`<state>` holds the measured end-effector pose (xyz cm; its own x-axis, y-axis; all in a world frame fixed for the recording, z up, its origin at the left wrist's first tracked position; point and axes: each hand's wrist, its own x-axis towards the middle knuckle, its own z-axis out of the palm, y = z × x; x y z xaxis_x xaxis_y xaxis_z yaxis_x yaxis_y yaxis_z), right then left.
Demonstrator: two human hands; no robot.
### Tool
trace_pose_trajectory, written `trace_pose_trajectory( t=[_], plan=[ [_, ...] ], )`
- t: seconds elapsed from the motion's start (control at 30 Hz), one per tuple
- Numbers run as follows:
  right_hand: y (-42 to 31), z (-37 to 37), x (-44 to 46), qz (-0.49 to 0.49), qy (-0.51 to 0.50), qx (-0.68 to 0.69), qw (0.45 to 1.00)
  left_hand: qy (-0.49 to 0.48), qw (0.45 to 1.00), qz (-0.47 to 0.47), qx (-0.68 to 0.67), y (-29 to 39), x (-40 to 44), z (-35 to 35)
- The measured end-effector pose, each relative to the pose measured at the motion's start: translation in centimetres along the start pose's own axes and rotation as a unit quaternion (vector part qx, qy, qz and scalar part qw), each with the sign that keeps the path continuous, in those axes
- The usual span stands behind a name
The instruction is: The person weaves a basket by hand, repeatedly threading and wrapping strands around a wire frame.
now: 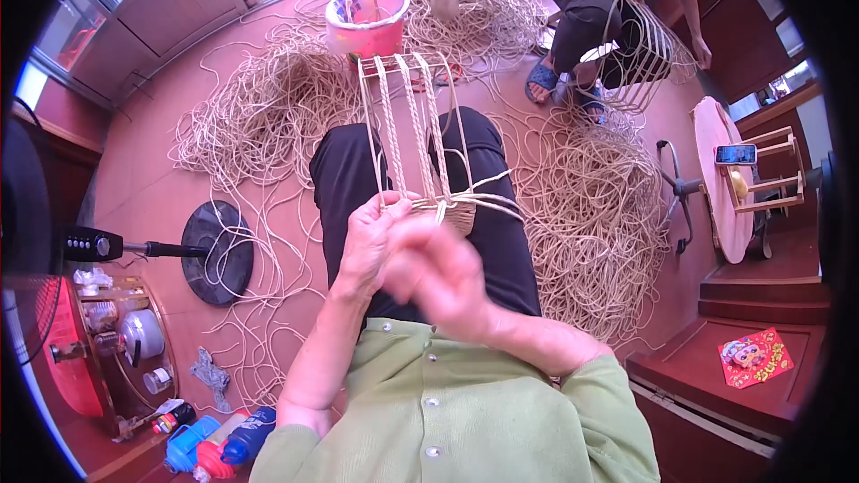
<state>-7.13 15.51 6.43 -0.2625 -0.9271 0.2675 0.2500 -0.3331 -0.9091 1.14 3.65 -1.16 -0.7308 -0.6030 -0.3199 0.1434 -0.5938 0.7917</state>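
Note:
A frame partly woven with pale cord [428,134] rests on my lap, its long braided strands running away from me between thin side rods. At its near end is a denser woven part [461,213], with loose cord ends [492,199] sticking out to the right. My left hand [371,234] is closed at the near left corner, its fingers pinched on the cord there. Just right of it and nearer to my body, my right hand [434,273] is smeared by motion, so its fingers and anything in them cannot be made out.
Cord piles lie at the left [268,107], back [483,13] and right [591,224]. A pink bucket [367,31] stands beyond the frame. A seated person [582,9] holds another frame at the back right. A round black base [217,253] stands left, bottles [219,443] lower left.

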Motion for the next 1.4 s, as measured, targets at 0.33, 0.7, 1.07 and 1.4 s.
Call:
trace_pose_trajectory(
  t=[0.33,0.7,1.07,1.4],
  plan=[
    [-0.5,-1.3,1.4,-0.189,-0.028,-0.387,0.902,-0.006,0.998,0.043,-0.043,-0.7,-0.1,-0.1],
    [4.4,-7.1,1.2,-0.23,0.038,-0.579,0.781,0.009,0.998,0.057,0.023,-0.4,-0.4,1.0],
    [4.5,-7.0,0.6,-0.239,-0.013,-0.621,0.746,0.019,0.993,0.088,0.072,-1.7,-0.5,0.3],
    [2.6,-6.2,1.6,-0.208,-0.039,-0.642,0.737,-0.108,0.991,0.054,-0.058,0.1,-0.4,-1.8]
  ],
)
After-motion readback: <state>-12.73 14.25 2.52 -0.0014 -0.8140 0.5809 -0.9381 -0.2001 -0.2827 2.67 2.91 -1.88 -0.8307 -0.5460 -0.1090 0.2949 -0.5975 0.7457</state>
